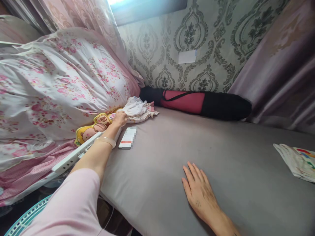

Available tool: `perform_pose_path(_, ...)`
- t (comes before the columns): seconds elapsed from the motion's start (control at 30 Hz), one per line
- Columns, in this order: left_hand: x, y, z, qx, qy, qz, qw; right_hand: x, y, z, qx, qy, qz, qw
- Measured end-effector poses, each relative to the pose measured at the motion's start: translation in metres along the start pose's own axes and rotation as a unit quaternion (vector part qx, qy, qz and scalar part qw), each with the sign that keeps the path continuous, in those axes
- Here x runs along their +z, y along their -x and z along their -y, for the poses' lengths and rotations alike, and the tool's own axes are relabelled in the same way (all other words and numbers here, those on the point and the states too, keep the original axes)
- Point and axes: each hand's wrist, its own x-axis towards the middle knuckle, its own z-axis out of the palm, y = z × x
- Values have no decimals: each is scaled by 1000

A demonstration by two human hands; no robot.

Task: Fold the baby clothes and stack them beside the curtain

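My left hand (120, 118) reaches far across the grey-covered surface (157, 157), its fingers closed at the left edge of a crumpled bundle of white cloth (136, 108) with pink patterned parts. The fingertips are partly hidden. Flat on the grey cover rests my right hand (198, 188), fingers stretched out and holding nothing. Just below the bundle lies a phone-sized white rectangle (126, 138), partly blurred out, with an orange stripe. A yellow cartoon cushion (91, 131) sits beside my left forearm.
Against the patterned wall lies a long black and red bag (184, 101). Folded cloth with coloured print (296, 160) is at the right. On the left are a floral cover (73, 78), a white power strip (66, 164) and a turquoise basket rim (29, 213) below.
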Motion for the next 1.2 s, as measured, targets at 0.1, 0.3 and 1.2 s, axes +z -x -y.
perform_pose_path(0.1,0,-1,0,-40,-15,-7,999,1,0,0,1,-6,-2,1000)
perform_pose_path(0.3,-5,6,-1,-73,-21,-6,997,0,0,0,-2,-10,4,1000)
perform_pose_path(1.2,-34,1,-50,-63,43,-82,994,-2,1,2,5,-19,7,1000)
